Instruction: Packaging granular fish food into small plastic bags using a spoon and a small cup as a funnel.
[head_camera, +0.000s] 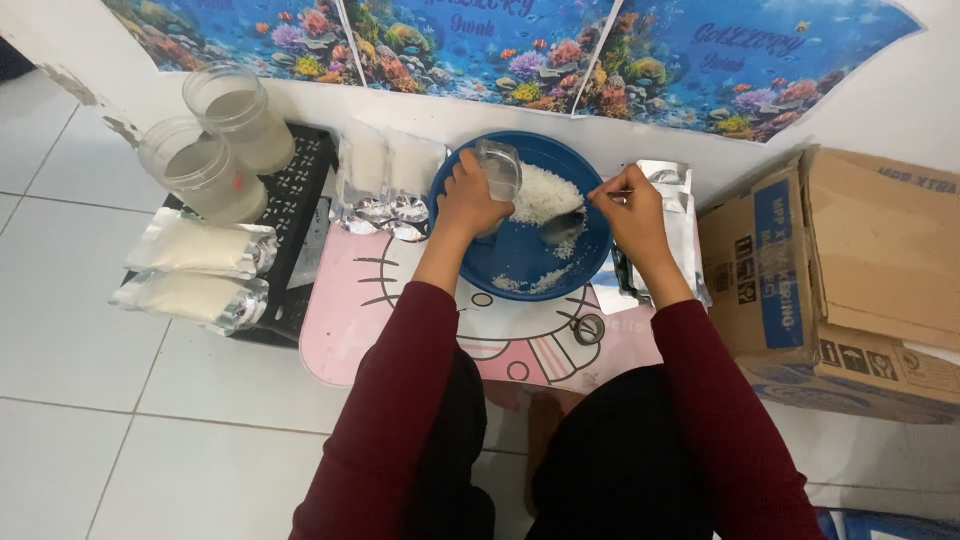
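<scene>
A blue bowl (520, 255) with a heap of white grains (545, 190) sits on a small pink table (345, 330). My left hand (468, 200) grips a small clear pouch (499, 168) held open over the bowl's far rim. My right hand (628, 208) holds a metal spoon (565, 226) whose bowl dips into the grains. Both sleeves are dark red.
Several filled clear-and-silver pouches (385, 180) stand left of the bowl; two more (200, 245) lie on a black tray (300, 190). Two plastic jars (215, 140) stand at far left. Empty silver pouches (680, 215) lie right of the bowl, beside a cardboard box (850, 270).
</scene>
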